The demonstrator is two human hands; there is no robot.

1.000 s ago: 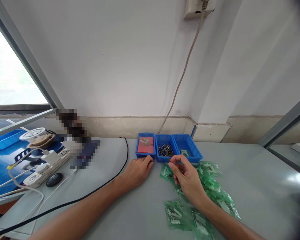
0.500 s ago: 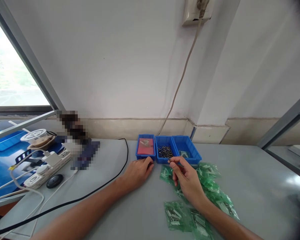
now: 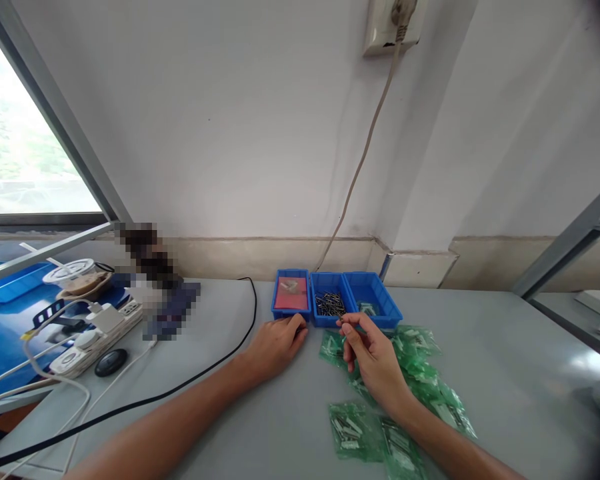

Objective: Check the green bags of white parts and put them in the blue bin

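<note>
My right hand [image 3: 373, 350] is closed in a pinch just in front of the blue bins. Between thumb and forefinger sits a tiny dark piece, apparently a screw [image 3: 341, 320], mostly covered by the fingertips. Behind it, the middle blue bin [image 3: 325, 280] holds a heap of dark metal screws [image 3: 331, 305]. My left hand [image 3: 275, 343] rests on the table with its fingers curled in, and I see nothing in it. Its knuckles lie against the front of the left blue bin [image 3: 291, 315], where a red sheet [image 3: 291, 298] bears small clear pieces.
Green plastic packets [image 3: 353, 430] of small parts lie around and under my right forearm. The right blue bin [image 3: 375, 290] holds a few pale pieces. A black cable [image 3: 180, 387] crosses the left side, near a mouse [image 3: 111, 362], a power strip [image 3: 70, 360] and a blurred-out patch.
Both hands stay nearly where they were. The pinching fingertips of my right hand have shifted very slightly; the bins and packets have not moved.
</note>
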